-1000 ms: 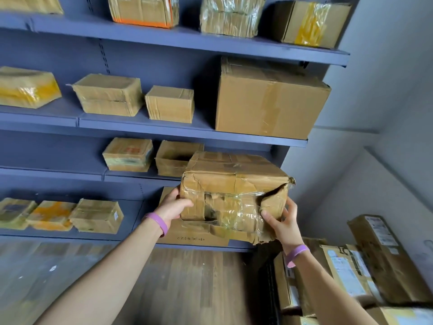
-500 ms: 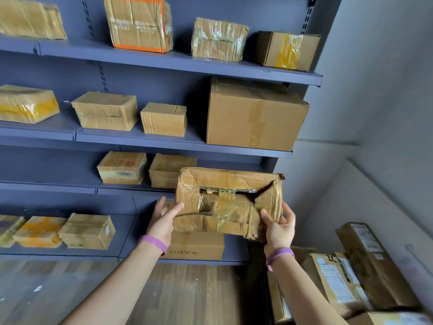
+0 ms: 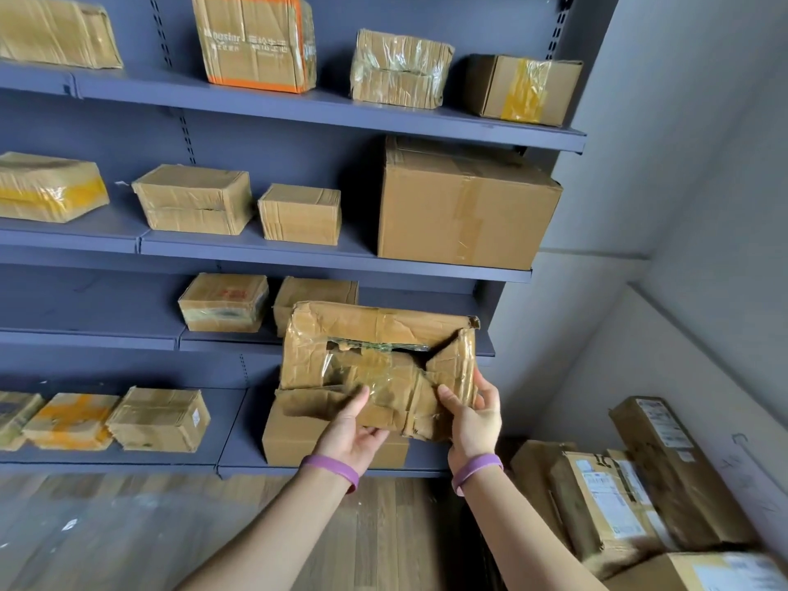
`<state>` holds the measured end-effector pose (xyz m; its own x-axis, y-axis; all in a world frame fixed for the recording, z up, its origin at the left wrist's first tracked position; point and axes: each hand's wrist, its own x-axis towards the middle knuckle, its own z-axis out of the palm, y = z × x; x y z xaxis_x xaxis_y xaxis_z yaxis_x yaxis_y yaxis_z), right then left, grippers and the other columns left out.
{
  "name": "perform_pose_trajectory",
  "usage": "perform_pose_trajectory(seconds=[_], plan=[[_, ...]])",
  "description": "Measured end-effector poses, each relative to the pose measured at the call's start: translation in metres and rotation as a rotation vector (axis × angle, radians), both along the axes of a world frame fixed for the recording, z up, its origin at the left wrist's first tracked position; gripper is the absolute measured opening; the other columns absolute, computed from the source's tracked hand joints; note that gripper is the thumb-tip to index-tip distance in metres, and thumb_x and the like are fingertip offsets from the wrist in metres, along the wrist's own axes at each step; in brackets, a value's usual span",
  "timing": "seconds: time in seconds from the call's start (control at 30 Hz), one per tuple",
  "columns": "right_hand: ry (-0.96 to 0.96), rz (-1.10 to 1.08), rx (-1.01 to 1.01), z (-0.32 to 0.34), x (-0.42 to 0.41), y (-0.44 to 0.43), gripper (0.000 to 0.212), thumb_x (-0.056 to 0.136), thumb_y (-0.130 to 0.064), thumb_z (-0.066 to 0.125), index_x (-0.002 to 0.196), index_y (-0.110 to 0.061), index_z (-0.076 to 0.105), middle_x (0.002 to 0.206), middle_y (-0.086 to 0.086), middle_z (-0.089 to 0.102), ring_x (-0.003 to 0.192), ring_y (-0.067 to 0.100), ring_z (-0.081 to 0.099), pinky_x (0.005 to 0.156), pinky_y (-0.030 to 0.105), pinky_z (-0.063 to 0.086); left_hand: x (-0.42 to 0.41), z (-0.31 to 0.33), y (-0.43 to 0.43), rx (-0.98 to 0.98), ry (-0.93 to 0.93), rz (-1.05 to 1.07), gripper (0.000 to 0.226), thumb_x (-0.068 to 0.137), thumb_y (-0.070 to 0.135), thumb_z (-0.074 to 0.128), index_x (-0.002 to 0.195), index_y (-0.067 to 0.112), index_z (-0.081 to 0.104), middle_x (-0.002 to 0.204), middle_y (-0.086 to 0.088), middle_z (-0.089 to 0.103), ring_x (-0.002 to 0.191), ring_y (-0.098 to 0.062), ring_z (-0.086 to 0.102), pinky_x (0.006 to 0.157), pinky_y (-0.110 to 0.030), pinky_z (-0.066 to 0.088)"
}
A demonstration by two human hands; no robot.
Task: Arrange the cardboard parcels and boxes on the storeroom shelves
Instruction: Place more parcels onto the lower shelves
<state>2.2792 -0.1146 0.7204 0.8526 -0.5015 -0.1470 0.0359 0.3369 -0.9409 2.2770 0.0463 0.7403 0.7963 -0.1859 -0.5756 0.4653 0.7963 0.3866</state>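
A torn, crumpled cardboard parcel (image 3: 375, 360) wrapped in clear tape is held up in front of the right end of the third shelf (image 3: 486, 348). My left hand (image 3: 354, 432) grips its lower front edge, thumb on the face and fingers underneath. My right hand (image 3: 473, 415) grips its lower right corner, thumb in front and fingers behind. Both wrists wear purple bands. The parcel's rear half overlaps the shelf edge; whether it rests on the shelf I cannot tell.
Grey shelves hold several taped parcels: a large box (image 3: 460, 206) above, two small boxes (image 3: 224, 302) to the left on the third shelf, a flat box (image 3: 298, 437) on the bottom shelf behind my hands. Stacked cartons (image 3: 631, 496) stand on the floor at right.
The parcel has moved up and toward the third shelf. My left hand has shifted from the parcel's left side to its lower front edge; my right hand stays at the right corner.
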Motion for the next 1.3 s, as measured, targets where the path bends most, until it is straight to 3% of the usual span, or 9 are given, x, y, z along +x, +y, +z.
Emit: perform_pose_trajectory(seconds=[0.2,0.37,0.43,0.53,0.8,1.0,1.07,1.13,1.3], plan=[[0.032,0.139,0.255,0.004,-0.013,0.008,0.045,0.087,-0.043,0.068,0.128,-0.026,0.058,0.126,0.008,0.065,0.111,0.032,0.067,0.075,0.040,0.060,0.001,-0.002,0.034,-0.014,-0.046,0.135,0.057,0.084,0.007,0.068,0.140,0.005,0.053,0.125,-0.018,0.066,0.107,-0.028,0.066,0.064,-0.041,0.063],[0.233,0.234,0.668,-0.001,-0.014,0.007,0.061,0.087,-0.067,0.055,0.132,-0.027,0.046,0.135,0.016,0.054,0.119,0.044,0.059,0.087,0.048,0.057,0.000,0.004,0.067,0.005,-0.102,0.159,0.050,0.083,0.009,0.068,0.132,0.002,0.058,0.120,-0.018,0.070,0.095,-0.026,0.074,0.065,-0.037,0.064],[0.239,0.309,0.790,0.001,-0.014,0.007,0.077,0.082,-0.073,0.055,0.137,-0.021,0.042,0.139,0.022,0.053,0.116,0.045,0.062,0.091,0.051,0.057,-0.002,0.004,0.079,0.007,-0.120,0.161,0.053,0.079,0.011,0.069,0.130,0.001,0.059,0.124,-0.017,0.068,0.104,-0.027,0.072,0.078,-0.041,0.062],[0.209,0.311,0.842,0.016,-0.013,0.012,0.075,0.083,-0.068,0.059,0.132,-0.011,0.054,0.123,0.020,0.066,0.102,0.039,0.071,0.073,0.049,0.062,-0.005,-0.002,0.094,0.004,-0.129,0.150,0.057,0.079,0.012,0.068,0.134,0.002,0.057,0.131,-0.019,0.065,0.122,-0.033,0.063,0.098,-0.050,0.050],[0.189,0.195,0.702,0.037,-0.018,0.034,0.016,0.098,-0.019,0.060,0.112,-0.012,0.059,0.077,0.010,0.076,0.065,0.026,0.075,0.045,0.036,0.058,-0.013,-0.003,0.107,-0.031,-0.176,0.177,0.050,0.099,0.036,0.054,0.137,0.004,0.055,0.124,-0.017,0.069,0.107,-0.029,0.071,0.080,-0.044,0.062],[0.191,0.135,0.774,0.023,-0.007,0.067,0.016,0.099,-0.015,0.058,0.109,-0.003,0.062,0.084,0.016,0.076,0.083,0.030,0.073,0.081,0.046,0.060,-0.025,-0.002,0.083,-0.185,-0.177,0.130,0.107,0.073,0.070,0.059,0.154,0.008,0.028,0.139,-0.020,0.051,0.144,-0.037,0.034,0.112,-0.053,0.035],[0.197,0.115,0.775,0.021,-0.006,0.071,0.013,0.099,-0.013,0.057,0.103,-0.002,0.062,0.078,0.015,0.075,0.086,0.029,0.069,0.070,0.041,0.062,-0.027,0.000,0.073,-0.127,-0.205,0.034,0.119,0.065,0.063,0.068,0.160,0.015,0.014,0.153,-0.017,0.036,0.147,-0.037,0.028,0.110,-0.054,0.035],[0.207,0.115,0.738,0.018,-0.008,0.075,0.012,0.100,-0.013,0.057,0.102,-0.003,0.063,0.076,0.013,0.075,0.085,0.027,0.069,0.059,0.035,0.062,-0.026,0.004,0.063,-0.058,-0.206,-0.042,0.108,0.070,0.051,0.070,0.159,0.019,0.018,0.157,-0.020,0.032,0.148,-0.036,0.028,0.116,-0.053,0.032],[0.216,0.187,0.655,0.014,-0.019,0.086,0.015,0.098,-0.010,0.059,0.108,-0.002,0.066,0.095,0.014,0.075,0.082,0.024,0.072,0.061,0.031,0.061,-0.017,0.005,0.041,0.038,-0.143,-0.035,0.059,0.084,0.031,0.068,0.137,0.009,0.054,0.130,-0.017,0.065,0.122,-0.028,0.059,0.109,-0.042,0.040]])
